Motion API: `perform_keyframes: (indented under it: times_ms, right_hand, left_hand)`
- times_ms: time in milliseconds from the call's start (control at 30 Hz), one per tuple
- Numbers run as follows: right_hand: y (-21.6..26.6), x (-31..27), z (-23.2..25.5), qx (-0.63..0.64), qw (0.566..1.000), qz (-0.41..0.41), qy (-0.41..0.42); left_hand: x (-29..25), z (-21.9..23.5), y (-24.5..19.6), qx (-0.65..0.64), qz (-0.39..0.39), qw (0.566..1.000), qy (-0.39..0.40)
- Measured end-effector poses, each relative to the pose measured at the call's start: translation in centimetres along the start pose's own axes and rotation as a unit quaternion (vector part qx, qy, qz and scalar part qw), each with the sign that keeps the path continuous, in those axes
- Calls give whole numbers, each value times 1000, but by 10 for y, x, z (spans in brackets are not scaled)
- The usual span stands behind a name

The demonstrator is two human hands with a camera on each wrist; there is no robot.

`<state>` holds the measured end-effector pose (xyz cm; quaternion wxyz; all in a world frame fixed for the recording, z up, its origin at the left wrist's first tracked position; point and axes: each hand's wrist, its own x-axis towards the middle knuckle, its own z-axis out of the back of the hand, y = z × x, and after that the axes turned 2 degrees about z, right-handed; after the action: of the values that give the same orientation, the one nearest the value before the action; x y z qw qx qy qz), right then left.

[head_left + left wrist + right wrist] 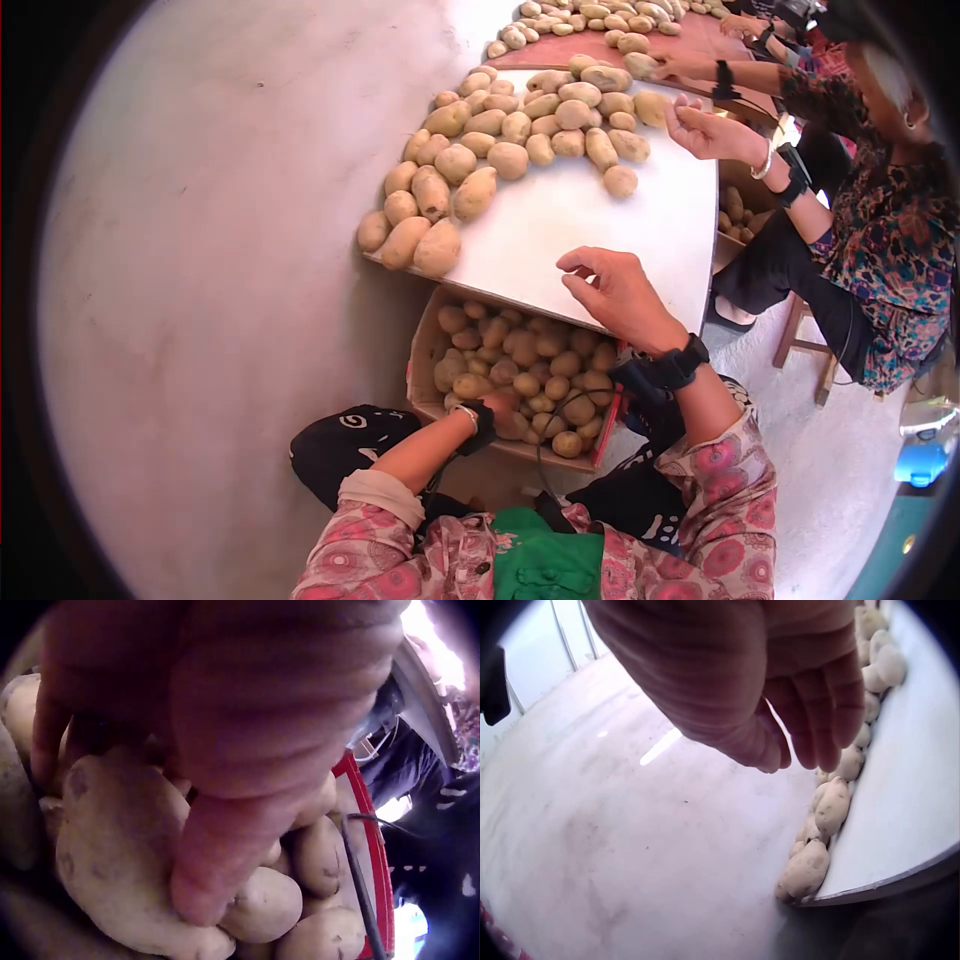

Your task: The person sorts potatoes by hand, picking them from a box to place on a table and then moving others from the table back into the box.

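Potatoes fill a cardboard box [428, 345] below the table edge. The left hand [503, 412] is down among them at the box's near side; in the left wrist view the left hand [225, 750] has its thumb and fingers curled round a large potato [120, 847]. Over the near part of the white table [520, 235] hovers the right hand [625, 300], its fingers loosely bent and nothing in them. The right wrist view shows the right hand [780, 690] in the air, with a row of potatoes [832, 806] beyond its fingertips.
Many potatoes [508, 160] lie along the table's left and far parts. A second person [870, 220] sits at the right, one hand over the table. Behind is a reddish table [700, 40] with more potatoes. A cable [360, 877] crosses the box.
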<state>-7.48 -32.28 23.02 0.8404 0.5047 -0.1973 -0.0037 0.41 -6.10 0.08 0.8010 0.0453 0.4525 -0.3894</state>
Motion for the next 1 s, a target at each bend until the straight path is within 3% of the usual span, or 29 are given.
perform_keyframes:
  times_ms: [100, 200, 333, 400, 467, 533, 567, 600, 700, 833, 900, 933, 1000]
  right_hand:
    - [-6, 0, -3, 11, 1000, 1, -13]
    - [-9, 5, -8, 29, 1000, -4, 3]
    - [-9, 11, -5, 4, 1000, 6, 1]
    - [-9, 12, -7, 4, 1000, -5, 2]
    - [-15, 11, -7, -2, 1000, 15, -9]
    - [-15, 10, -7, -4, 1000, 13, -7]
    - [-15, 11, -9, -4, 1000, 11, -3]
    - [-14, 12, -11, -2, 1000, 12, -1]
    - [-14, 13, -10, -1, 1000, 6, 8]
    - [-8, 16, -8, 7, 1000, -15, 22]
    - [-8, 16, -6, 8, 1000, -22, 17]
    - [-10, 16, -7, 11, 1000, -10, 11]
    - [-13, 16, -8, 17, 1000, -1, 6]
  left_hand:
    - [-1, -6, -20, 58, 14, 997, 58]
    - [33, -39, 7, 158, -22, 984, 78]
    - [13, -13, 11, 67, -56, 995, 55]
    - [-38, 32, -1, -134, -118, 982, -68]
    - [-76, 81, -16, -204, -165, 957, -122]
    - [-103, 120, -37, -330, -145, 906, -223]
    - [-106, 136, -39, -279, -180, 878, -344]
    - [-120, 157, -49, -298, -151, 870, -363]
    - [-113, 195, -52, -205, -140, 819, -517]
    - [-91, 222, -55, -167, -63, 815, -551]
    - [-68, 221, -41, 21, 22, 823, -567]
    - [-55, 218, -32, 21, 20, 824, -566]
    - [-38, 214, -15, 158, 14, 738, -656]
